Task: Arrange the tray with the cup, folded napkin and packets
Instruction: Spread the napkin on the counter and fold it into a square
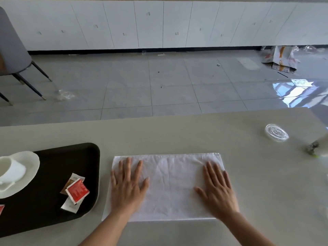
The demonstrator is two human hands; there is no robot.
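A white napkin (170, 183) lies spread as a wide rectangle on the beige table. My left hand (126, 185) presses flat on its left part, fingers apart. My right hand (217, 189) lies flat on its right part, fingers apart. To the left is a black tray (71, 153). On it a white cup (10, 170) stands on a white saucer (30, 160) at the left edge. A red packet (77, 190) lies on top of a brown packet (68, 183) and a white packet (70, 206) near the tray's right side.
A clear plastic lid (276, 133) lies at the table's far right. A blurred pale object (317, 148) reaches in from the right edge. Part of another red packet (1, 209) shows at the left border. A grey chair (12, 50) stands beyond the table.
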